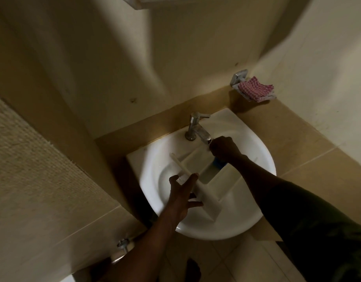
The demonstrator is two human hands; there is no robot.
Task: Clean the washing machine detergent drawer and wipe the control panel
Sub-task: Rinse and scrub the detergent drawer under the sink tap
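The white detergent drawer [198, 169] lies across the white sink [255, 157], its front panel toward me. My left hand [182, 192] grips the drawer's front end, fingers spread around it. My right hand [224, 148] is closed at the drawer's far end, right under the spout of the chrome tap [197, 127]. A blue part [219, 162] shows just below that hand; whether the hand holds it is hidden.
A pink checked cloth [256, 89] sits on a chrome wall holder [239, 78] at the upper right. Beige tiled walls close in on both sides. A chrome fitting [122, 244] sticks out low on the left wall.
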